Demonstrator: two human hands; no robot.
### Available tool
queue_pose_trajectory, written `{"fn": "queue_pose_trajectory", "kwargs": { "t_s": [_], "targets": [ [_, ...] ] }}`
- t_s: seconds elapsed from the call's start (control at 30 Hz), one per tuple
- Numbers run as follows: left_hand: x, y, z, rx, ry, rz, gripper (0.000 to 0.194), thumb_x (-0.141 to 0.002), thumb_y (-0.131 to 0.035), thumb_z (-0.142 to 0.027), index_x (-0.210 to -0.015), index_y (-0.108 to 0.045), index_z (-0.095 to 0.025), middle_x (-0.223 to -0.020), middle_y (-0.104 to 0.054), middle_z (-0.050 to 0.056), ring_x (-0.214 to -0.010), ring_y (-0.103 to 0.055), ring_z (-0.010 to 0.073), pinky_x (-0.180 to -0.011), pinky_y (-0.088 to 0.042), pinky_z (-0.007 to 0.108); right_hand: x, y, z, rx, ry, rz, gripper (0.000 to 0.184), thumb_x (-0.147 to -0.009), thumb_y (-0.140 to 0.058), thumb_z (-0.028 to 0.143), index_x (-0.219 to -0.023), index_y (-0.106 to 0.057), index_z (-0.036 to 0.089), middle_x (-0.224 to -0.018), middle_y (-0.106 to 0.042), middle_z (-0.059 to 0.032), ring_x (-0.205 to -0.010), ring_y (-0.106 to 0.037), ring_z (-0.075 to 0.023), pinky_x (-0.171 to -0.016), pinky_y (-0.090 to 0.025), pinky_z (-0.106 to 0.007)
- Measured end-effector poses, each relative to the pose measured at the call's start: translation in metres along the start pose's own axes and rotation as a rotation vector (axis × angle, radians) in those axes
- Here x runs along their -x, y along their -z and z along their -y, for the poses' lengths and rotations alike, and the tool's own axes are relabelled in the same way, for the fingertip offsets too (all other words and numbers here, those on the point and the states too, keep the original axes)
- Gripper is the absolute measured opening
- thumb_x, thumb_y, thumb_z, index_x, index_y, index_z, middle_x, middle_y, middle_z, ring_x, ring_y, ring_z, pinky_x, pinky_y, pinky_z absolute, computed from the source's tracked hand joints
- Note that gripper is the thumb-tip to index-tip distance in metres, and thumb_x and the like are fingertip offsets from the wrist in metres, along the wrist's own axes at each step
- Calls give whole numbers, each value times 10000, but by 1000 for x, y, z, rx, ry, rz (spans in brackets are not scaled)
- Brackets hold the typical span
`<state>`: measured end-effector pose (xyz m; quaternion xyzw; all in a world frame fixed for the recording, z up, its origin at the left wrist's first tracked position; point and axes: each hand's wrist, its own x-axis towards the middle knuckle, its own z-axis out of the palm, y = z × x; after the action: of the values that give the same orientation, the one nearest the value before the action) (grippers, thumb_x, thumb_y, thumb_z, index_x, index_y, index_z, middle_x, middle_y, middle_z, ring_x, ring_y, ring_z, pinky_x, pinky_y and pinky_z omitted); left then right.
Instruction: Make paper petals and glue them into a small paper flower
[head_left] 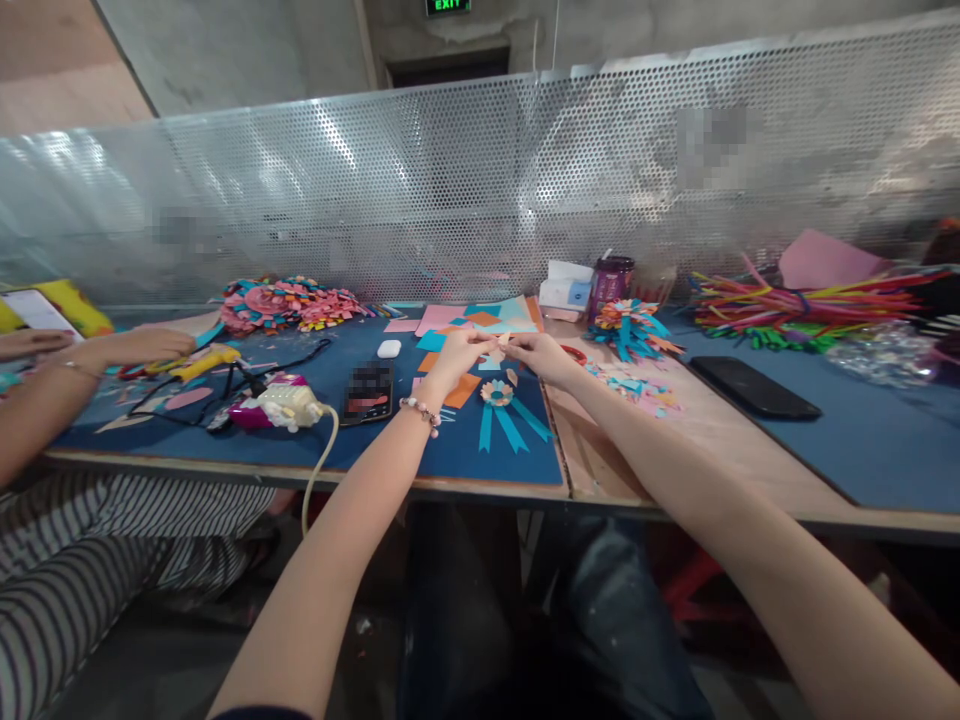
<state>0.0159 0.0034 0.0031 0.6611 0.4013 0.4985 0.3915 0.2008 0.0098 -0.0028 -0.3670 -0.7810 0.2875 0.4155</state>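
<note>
My left hand (466, 355) and my right hand (541, 355) meet over the blue table mat. Between their fingertips is a small peach piece of paper (504, 340), with the fingers of both hands closed on it. Just below lies a paper rosette (496, 394) in peach and blue, its blue ribbon tails (513, 428) spread toward me. Orange paper (459, 390) lies partly hidden under my left hand. Behind my hands are sheets of pink, blue and orange paper (442, 318). Red-handled scissors (574, 355) seem to lie beside my right hand, mostly covered.
A phone (367, 391), a white earbud case (388, 349) and a power strip (277, 405) lie to the left. A co-worker's hand (154, 346) is further left. Paper scraps (637, 388), a rosette pile (634, 328), a purple cup (612, 285) and a black phone (754, 387) are right.
</note>
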Motion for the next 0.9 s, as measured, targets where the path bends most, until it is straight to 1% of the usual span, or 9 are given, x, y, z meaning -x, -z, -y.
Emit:
{"fn": "queue_pose_trajectory", "kwargs": {
  "t_s": [0.23,0.4,0.53,0.67,0.73,0.83,0.9],
  "targets": [
    [-1,0,2,21,22,-1,286,-697,-707,-389,-857,-699,-152,-952,-674,91,-830,-603,165,-719,-475,291,-2,-1,-7,-28,-5,12,433,-764,-581,573,-772,-638,144,-733,-611,-26,-598,-496,-113,-541,-382,-233],
    [0,0,1,20,23,13,274,-712,-694,-393,-846,-703,-154,-961,-674,93,-848,-605,172,-730,-476,295,-2,0,-5,18,20,31,410,-785,-562,556,-706,-588,154,-655,-560,2,-572,-474,-104,-544,-376,-228],
    [1,0,1,28,25,0,280,-715,-688,-408,-843,-696,-159,-937,-676,90,-829,-610,172,-714,-479,291,-2,1,-4,16,13,53,406,-779,-564,554,-730,-598,153,-667,-570,1,-576,-481,-107,-540,-371,-228],
    [-1,0,3,59,22,-1,288,-713,-689,-417,-841,-685,-159,-915,-676,89,-817,-612,169,-711,-481,289,0,0,-3,35,29,77,375,-785,-565,517,-733,-610,148,-654,-577,0,-573,-483,-111,-552,-376,-236],
    [-2,-1,4,63,20,-5,288,-714,-689,-413,-845,-683,-156,-928,-672,92,-818,-612,168,-707,-482,288,0,-1,-1,22,25,53,354,-779,-579,497,-731,-608,147,-668,-582,-4,-581,-486,-110,-554,-379,-235],
    [-3,-1,4,75,13,-23,270,-729,-674,-394,-854,-669,-154,-963,-661,96,-834,-613,170,-696,-487,282,0,-3,2,-24,-39,-16,328,-784,-573,474,-761,-604,148,-714,-597,-14,-575,-492,-108,-541,-387,-234],
    [-2,-1,4,78,6,-15,256,-746,-658,-383,-861,-646,-154,-960,-651,94,-847,-616,173,-695,-492,280,-1,-3,3,-32,-74,-60,308,-808,-541,451,-791,-599,149,-729,-606,-19,-571,-498,-111,-539,-396,-235]
  ]
}}
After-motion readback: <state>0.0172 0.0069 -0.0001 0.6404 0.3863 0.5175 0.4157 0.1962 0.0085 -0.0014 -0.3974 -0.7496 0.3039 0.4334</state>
